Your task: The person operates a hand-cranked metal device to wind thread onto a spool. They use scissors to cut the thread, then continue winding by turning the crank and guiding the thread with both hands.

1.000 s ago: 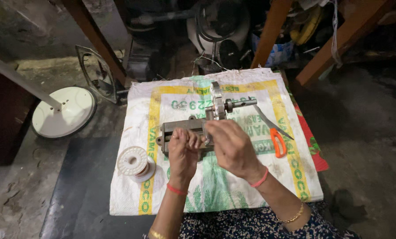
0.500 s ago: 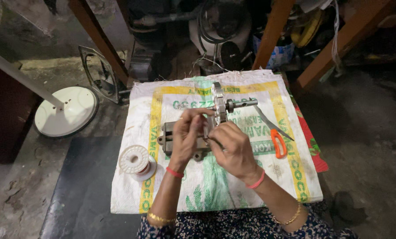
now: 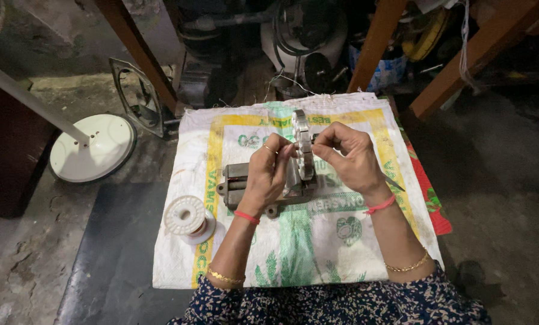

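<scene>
Seated on the workshop floor, you bend over a grey metal winding jig (image 3: 245, 180) that rests on a white woven sack (image 3: 299, 241) printed in yellow and green, spread flat before your knees. Your left hand (image 3: 268, 174) curls over the middle of the jig, fingers bent inward and their tips pressed against the upright round metal wheel (image 3: 302, 144) that stands on edge above the jig's base; how tightly they grip it cannot be told from this angle. Your right hand (image 3: 349, 157) meets the wheel from the other side, thumb and forefinger pinched together at its rim, the other fingers folded loosely behind; whatever sits between those fingertips is too fine to make out. The two hands are close together, with the wheel between them. A red thread band circles each wrist, and a thin gold bangle sits further up each forearm. Just left of your left forearm, at the sack's near left edge, lies a white plastic spool (image 3: 187, 218) on its side, well clear of both hands. Under your right wrist a slim dark tool tip (image 3: 394, 182) pokes out on the sack. Beyond the sack's left edge, a white round stand base (image 3: 95, 147) with its pole lies on the concrete floor, and slanted wooden beams (image 3: 374, 45) cross dark machinery behind.
</scene>
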